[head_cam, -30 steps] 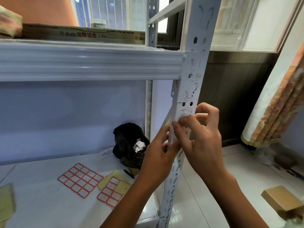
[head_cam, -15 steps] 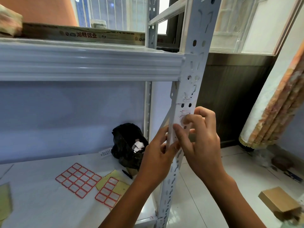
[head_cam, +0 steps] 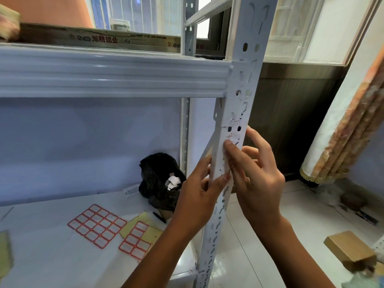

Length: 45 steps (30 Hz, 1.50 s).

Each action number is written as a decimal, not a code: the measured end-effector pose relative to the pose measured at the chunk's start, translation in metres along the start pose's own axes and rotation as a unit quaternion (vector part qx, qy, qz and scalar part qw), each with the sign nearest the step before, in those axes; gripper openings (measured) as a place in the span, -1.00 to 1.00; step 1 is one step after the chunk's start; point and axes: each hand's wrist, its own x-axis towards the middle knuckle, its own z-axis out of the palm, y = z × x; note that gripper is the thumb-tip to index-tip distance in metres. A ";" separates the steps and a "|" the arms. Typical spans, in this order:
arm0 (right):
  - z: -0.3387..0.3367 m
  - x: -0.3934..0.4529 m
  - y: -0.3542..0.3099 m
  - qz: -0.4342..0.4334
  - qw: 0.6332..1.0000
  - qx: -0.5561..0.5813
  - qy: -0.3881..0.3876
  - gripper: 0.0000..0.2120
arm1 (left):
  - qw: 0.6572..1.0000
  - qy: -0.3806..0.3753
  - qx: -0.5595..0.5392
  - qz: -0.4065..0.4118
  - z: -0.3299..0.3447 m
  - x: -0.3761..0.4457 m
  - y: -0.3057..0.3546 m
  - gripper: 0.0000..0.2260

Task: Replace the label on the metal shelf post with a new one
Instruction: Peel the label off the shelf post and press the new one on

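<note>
The white perforated metal shelf post [head_cam: 241,84] runs down the middle of the view. A worn white label [head_cam: 233,138] with faint red marks clings to its front face. My left hand [head_cam: 197,196] grips the post from the left, thumb on the front and fingers behind. My right hand [head_cam: 257,179] is on the right side; its thumb tip presses the post just below the red marks, and its fingers are spread apart beside the post. Two sheets of red-bordered blank labels [head_cam: 97,224] [head_cam: 136,239] lie on the lower shelf [head_cam: 52,262].
A black plastic bag [head_cam: 158,179] holding paper scraps sits at the back of the shelf, a dark pen [head_cam: 159,217] in front of it. The upper shelf beam [head_cam: 104,73] crosses overhead. A cardboard box [head_cam: 349,249] lies on the tiled floor; a curtain [head_cam: 342,132] hangs at the right.
My right thumb has slid up the post toward the red-marked label, and the right fingers have uncurled and spread. The left hand keeps its grip on the post.
</note>
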 end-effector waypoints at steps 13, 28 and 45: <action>-0.014 0.021 -0.010 0.068 0.997 0.041 -0.012 -0.70 | 1.000 -0.014 -0.010 -0.009 -0.002 -0.001 0.006 -0.70; -0.019 0.016 -0.003 -0.023 1.000 0.016 0.000 -0.67 | 1.000 -0.012 -0.013 -0.007 -0.001 0.001 -0.002 -0.70; -0.023 0.027 0.005 -0.070 0.993 -0.087 -0.027 -0.51 | 1.000 -0.001 -0.008 -0.015 0.001 0.001 -0.003 -0.68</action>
